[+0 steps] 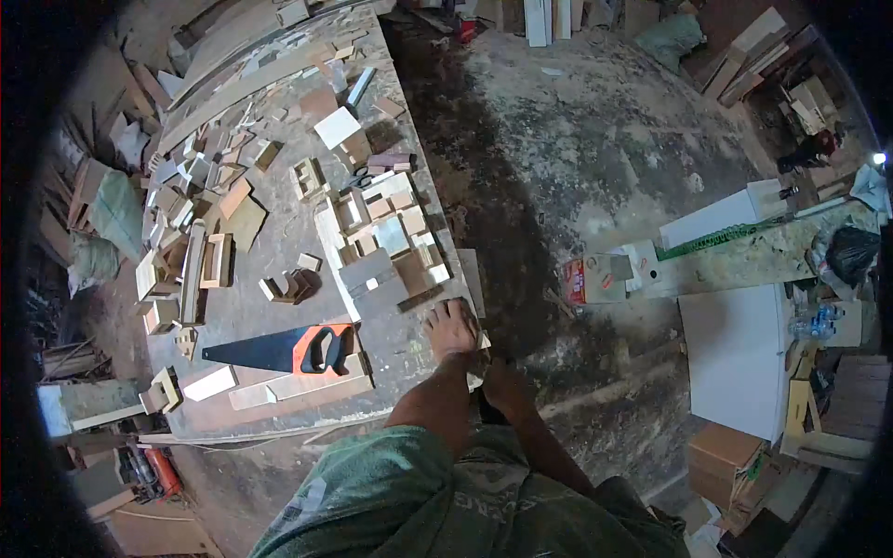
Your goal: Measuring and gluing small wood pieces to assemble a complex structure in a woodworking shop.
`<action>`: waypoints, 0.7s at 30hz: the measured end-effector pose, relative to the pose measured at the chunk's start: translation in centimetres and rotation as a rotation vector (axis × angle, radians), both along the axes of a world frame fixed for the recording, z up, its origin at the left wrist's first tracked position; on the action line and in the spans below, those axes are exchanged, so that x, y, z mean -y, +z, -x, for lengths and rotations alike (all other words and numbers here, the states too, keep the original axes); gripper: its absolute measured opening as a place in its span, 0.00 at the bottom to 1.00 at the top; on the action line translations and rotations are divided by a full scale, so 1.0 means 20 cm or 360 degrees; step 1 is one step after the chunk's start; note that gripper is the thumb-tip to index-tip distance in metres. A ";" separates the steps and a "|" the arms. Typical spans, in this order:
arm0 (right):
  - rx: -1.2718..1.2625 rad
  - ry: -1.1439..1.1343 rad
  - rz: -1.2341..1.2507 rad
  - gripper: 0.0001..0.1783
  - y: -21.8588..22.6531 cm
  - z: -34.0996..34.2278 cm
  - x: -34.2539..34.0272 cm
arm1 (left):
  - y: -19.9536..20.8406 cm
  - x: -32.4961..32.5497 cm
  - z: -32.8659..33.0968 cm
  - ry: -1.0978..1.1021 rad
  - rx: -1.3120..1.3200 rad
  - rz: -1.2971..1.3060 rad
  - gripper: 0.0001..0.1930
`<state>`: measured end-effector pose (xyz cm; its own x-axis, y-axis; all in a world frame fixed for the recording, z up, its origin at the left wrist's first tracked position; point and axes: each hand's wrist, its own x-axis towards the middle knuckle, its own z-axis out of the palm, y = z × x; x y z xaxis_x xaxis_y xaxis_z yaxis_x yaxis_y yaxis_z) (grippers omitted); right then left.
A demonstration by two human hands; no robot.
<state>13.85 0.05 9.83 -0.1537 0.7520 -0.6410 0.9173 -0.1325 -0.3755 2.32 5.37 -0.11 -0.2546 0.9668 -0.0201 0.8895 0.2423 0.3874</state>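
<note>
My left hand [450, 327] is closed at the near right corner of the worktable [409, 349], its fingers bent over a small pale piece of wood [483, 341] at the edge. Just right of it and lower, my right hand [500, 383] is in shadow beside the table edge; its fingers and anything in them are hidden. Beyond my left hand sits a cluster of small wooden blocks and boxes [391, 232] on a pale board. To the left, a handsaw [279, 352] with a dark blade and an orange and black handle lies across flat wooden strips [307, 389].
Scissors [354, 179] lie behind the block cluster. Wood offcuts and small boxes [216, 260] cover the table's left side. Right of the table are a stained floor [595, 139], a red box [574, 281], a long bench [735, 268] and a white panel [735, 353].
</note>
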 end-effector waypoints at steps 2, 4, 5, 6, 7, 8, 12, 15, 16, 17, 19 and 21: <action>-0.0101 0.0004 -0.0145 0.18 -0.18 -0.03 0.04 | 0.00 -0.01 -0.01 0.0032 -0.0047 -0.0041 0.16; -0.0533 0.0027 -0.0469 0.15 -0.57 -0.14 0.06 | 0.06 -0.05 -0.11 -0.0041 0.0063 -0.0029 0.17; -0.0533 0.0020 -0.0474 0.15 -0.63 -0.17 0.10 | 0.07 -0.06 -0.11 -0.0043 0.0133 0.0007 0.18; -0.0179 0.0189 -0.0535 0.14 -0.66 -0.19 0.14 | 0.07 -0.06 -0.10 -0.0042 0.0129 0.0004 0.18; 0.0176 0.0366 -0.0596 0.13 -0.67 -0.19 0.15 | 0.04 -0.05 -0.08 -0.0041 0.0121 -0.0004 0.18; 0.0146 0.0399 -0.0595 0.13 -0.58 -0.13 0.12 | 0.01 -0.03 -0.03 -0.0013 0.0094 0.0001 0.19; -0.0100 0.0413 -0.0568 0.13 -0.42 -0.12 0.07 | 0.05 -0.03 -0.08 -0.0037 -0.0002 0.0059 0.18; -0.0361 0.0114 -0.0708 0.13 -0.23 -0.01 0.09 | 0.00 -0.01 0.01 0.0043 0.0023 0.0090 0.18; -0.0254 -0.0074 -0.0738 0.12 -0.11 0.01 0.07 | -0.02 -0.01 0.00 0.0040 0.0032 0.0101 0.18; -0.0250 -0.0076 -0.0738 0.12 -0.07 0.01 0.06 | -0.01 -0.01 -0.02 0.0036 -0.0004 0.0051 0.18; 0.0003 -0.0056 -0.0143 0.10 -0.04 0.01 0.04 | 0.02 -0.01 -0.02 0.0039 0.0029 0.0029 0.17; -0.0117 0.0063 -0.0456 0.10 -0.36 -0.06 0.04 | 0.08 -0.04 -0.07 0.0011 0.0052 0.0017 0.17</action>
<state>14.96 -0.73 2.60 -0.2247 0.8932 -0.3896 0.8886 0.0238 -0.4580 3.64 6.10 1.42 -0.2604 0.9647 -0.0386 0.8748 0.2527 0.4134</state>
